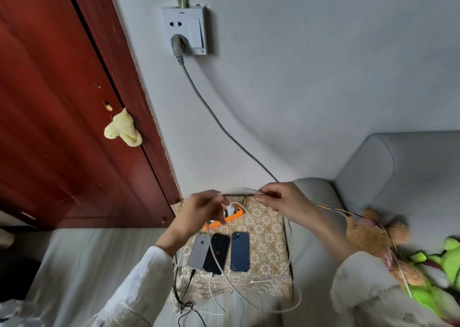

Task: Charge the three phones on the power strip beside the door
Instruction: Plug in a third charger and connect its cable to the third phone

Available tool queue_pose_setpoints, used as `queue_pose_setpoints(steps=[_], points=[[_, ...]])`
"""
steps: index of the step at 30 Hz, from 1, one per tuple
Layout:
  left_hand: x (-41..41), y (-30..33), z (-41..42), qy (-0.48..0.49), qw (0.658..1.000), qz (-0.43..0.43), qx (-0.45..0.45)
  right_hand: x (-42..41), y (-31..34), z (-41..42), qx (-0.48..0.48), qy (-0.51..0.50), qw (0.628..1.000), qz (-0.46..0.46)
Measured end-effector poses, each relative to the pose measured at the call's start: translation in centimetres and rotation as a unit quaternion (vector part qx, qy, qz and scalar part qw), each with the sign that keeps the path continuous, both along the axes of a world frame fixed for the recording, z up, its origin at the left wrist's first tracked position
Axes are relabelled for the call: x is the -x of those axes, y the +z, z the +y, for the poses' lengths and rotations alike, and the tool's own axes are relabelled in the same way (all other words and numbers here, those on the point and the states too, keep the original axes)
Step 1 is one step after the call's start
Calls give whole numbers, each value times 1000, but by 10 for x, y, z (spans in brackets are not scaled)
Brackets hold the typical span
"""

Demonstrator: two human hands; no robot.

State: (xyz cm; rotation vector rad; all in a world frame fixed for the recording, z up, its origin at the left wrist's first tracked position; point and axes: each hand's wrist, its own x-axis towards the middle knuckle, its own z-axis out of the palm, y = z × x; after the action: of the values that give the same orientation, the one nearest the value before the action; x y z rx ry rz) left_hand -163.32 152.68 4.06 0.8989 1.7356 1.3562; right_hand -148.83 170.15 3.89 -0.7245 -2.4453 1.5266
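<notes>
both hands up over the small table (pixel 271 229), lace cloth on top. left hand (pixel 199 211) has its fingers (pixel 216 202) curled down at a white charger plug (pixel 230 208) sitting in the orange power strip (pixel 224 219); looks like a pinch on the plug or its cable, cannot tell which. right hand (pixel 281 198) fingers pinch a thin white cable (pixel 239 194) that runs taut across to the left fingers, just above the strip.

three phones lie face down in a row on the cloth, below and toward the person from both sets of fingers: silver phone (pixel 199 250) nearest the left wrist, black phone (pixel 217 253) in the middle with its edge over the silver one, blue phone (pixel 240 250) just beside it, under the gap between the hands. a white cable crosses the black phone. silver and black phones each have a cable at the bottom end; blue phone's port end shows none. a loose white connector end (pixel 256 282) lies on the cloth near the blue phone's bottom corner.

grey cord (pixel 211 112) runs from the wall socket (pixel 185 30) down behind the right fingers. red door (pixel 62 102) to the left of the left hand, sofa (pixel 410 167) and plush toys (pixel 373 234) right of the right hand.
</notes>
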Motion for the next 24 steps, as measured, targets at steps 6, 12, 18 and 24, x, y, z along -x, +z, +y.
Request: queue_pose_setpoints(steps=[6, 12, 18, 24], points=[[35, -28, -30, 268, 959, -94, 26, -39, -15, 24, -9, -68, 997, -47], [2, -8, -8, 20, 992, 92, 82, -9, -8, 1, -69, -14, 997, 1], [-21, 2, 6, 23, 999, 45, 17, 2, -10, -21, -69, 3, 998, 7], [27, -6, -26, 347, 934, -52, -65, -36, -22, 3, -107, -50, 990, -84]])
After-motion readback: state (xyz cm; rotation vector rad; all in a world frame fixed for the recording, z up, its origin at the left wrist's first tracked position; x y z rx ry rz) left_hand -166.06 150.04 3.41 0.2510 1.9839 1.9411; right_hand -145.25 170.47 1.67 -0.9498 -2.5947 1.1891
